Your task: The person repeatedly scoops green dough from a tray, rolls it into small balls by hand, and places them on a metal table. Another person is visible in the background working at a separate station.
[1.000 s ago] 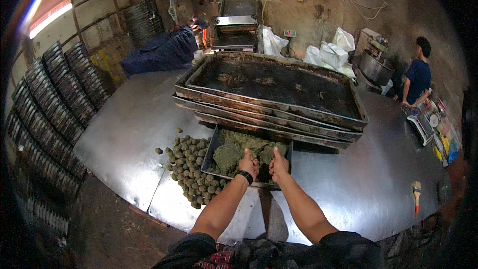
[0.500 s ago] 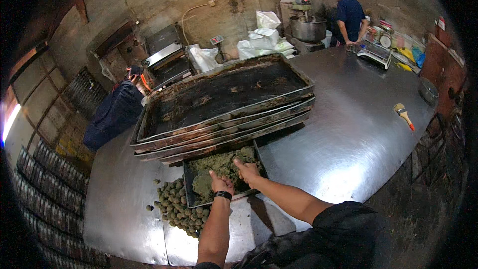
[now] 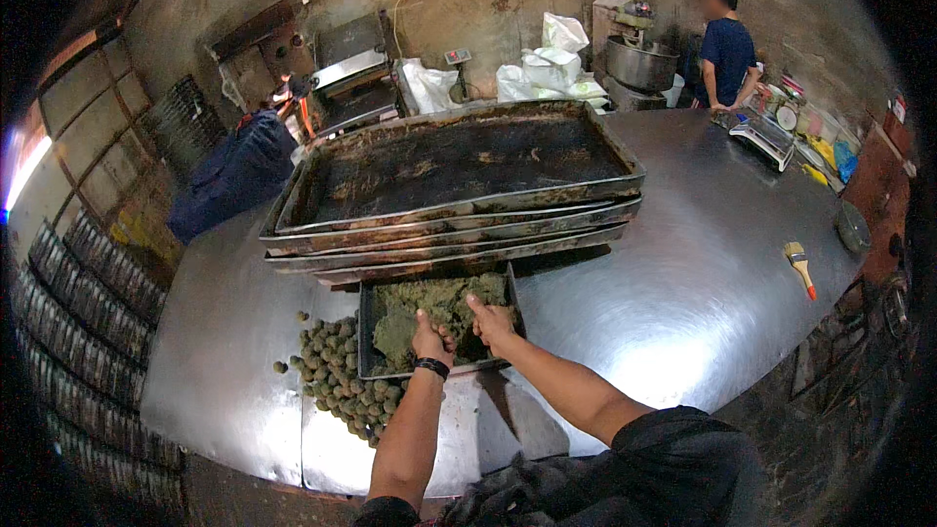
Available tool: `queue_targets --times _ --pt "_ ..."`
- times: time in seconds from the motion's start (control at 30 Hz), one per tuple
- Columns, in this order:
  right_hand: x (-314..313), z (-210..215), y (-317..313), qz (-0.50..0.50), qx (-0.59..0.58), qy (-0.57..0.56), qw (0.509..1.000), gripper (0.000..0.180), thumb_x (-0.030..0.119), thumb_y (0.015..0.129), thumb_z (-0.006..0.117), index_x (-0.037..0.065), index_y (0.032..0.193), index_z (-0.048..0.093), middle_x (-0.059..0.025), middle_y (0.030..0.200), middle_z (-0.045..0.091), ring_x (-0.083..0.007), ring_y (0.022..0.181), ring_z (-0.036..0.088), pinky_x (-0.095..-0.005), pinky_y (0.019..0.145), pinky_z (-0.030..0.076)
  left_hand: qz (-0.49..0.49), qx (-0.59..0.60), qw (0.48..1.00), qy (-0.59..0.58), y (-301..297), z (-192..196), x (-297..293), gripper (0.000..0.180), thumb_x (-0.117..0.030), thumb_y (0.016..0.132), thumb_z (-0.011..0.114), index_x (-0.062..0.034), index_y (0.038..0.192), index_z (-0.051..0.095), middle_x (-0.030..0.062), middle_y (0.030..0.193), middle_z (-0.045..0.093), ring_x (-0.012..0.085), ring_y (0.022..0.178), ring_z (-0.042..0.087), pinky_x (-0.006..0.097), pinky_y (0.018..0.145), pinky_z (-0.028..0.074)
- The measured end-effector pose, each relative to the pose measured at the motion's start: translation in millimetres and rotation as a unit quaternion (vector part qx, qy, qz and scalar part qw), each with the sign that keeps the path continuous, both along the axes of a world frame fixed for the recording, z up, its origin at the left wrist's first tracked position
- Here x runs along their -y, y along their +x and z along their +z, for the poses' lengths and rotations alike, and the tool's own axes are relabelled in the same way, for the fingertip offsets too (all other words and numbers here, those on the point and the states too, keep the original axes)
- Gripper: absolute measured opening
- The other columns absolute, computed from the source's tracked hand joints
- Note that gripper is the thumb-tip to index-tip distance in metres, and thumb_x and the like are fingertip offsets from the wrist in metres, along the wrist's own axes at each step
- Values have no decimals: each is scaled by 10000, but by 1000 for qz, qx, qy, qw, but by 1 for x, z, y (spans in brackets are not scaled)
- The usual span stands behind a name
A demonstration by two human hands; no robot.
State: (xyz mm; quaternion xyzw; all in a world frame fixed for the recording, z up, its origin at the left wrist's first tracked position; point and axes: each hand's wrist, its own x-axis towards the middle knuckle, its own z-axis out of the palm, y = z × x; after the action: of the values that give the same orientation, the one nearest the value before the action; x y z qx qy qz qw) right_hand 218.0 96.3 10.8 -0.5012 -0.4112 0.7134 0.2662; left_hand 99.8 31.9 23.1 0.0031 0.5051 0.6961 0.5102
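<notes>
A dark rectangular tray (image 3: pixel 366 337) in front of me holds a lumpy, green, dough-like mass (image 3: pixel 395 332). My left hand (image 3: pixel 433 340) is over the middle of this tray, thumb up and fingers curled, with a dark band at its wrist. Close by on the right, my right hand (image 3: pixel 493 326) also has its fingers folded in and its thumb raised. Whatever lies inside either curled hand is hidden from this angle. Left of the tray, a heap of small greenish-brown balls (image 3: pixel 337 361) rests on the metal table (image 3: pixel 224 361).
Large blackened baking trays (image 3: pixel 459 215) are stacked just behind the small tray. A brush (image 3: pixel 799 268) and a metal bowl (image 3: pixel 852 226) lie at the right. Farther back are a scale (image 3: pixel 764 141), white sacks (image 3: pixel 551 68), a mixer (image 3: pixel 639 59) and a person in dark blue (image 3: pixel 727 51).
The whole view has shifted slightly. Both hands stay over the small tray, and the right hand's fingers look a little more folded. The balls remain heaped beside it.
</notes>
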Motion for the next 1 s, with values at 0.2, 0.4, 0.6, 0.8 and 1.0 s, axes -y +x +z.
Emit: queue_targets --times 0.2,0.4,0.6,0.8,1.0 --pt "-3 -3 -4 51 -170 -8 984 249 307 869 538 64 922 544 -17 751 551 -94 547 479 -235 465 353 -11 -99 994 51 -14 -15 0 364 -429 889 468 -84 771 477 53 727 562 124 572 487 259 427 359" --pt "-1 6 -15 -26 -76 39 996 448 485 789 594 87 625 471 -28 526 482 -89 382 375 -242 346 242 33 -15 999 -32 1 11 -14 467 -513 875 425 -114 635 392 28 516 434 128 396 352 281 361 248" --pt "-4 -12 -11 22 -120 -61 991 382 454 847 502 81 764 524 -28 630 523 -115 481 444 -248 418 311 22 -25 998 -46 -2 -5 -11 402 -467 888 439 -107 711 468 26 602 488 145 475 430 290 411 318" --pt "-6 6 -13 -12 -150 -2 989 249 350 834 579 105 850 534 -15 691 527 -83 536 432 -234 451 339 -40 -15 996 75 -25 -7 -6 250 -330 882 521 -83 838 528 5 749 541 97 540 455 229 397 334" --pt "6 4 -23 -73 -36 -12 997 436 486 786 598 90 684 448 -33 527 452 -118 370 358 -248 338 257 32 60 998 3 -18 -9 -9 445 -475 870 476 -132 604 378 11 514 423 129 392 334 278 364 241"
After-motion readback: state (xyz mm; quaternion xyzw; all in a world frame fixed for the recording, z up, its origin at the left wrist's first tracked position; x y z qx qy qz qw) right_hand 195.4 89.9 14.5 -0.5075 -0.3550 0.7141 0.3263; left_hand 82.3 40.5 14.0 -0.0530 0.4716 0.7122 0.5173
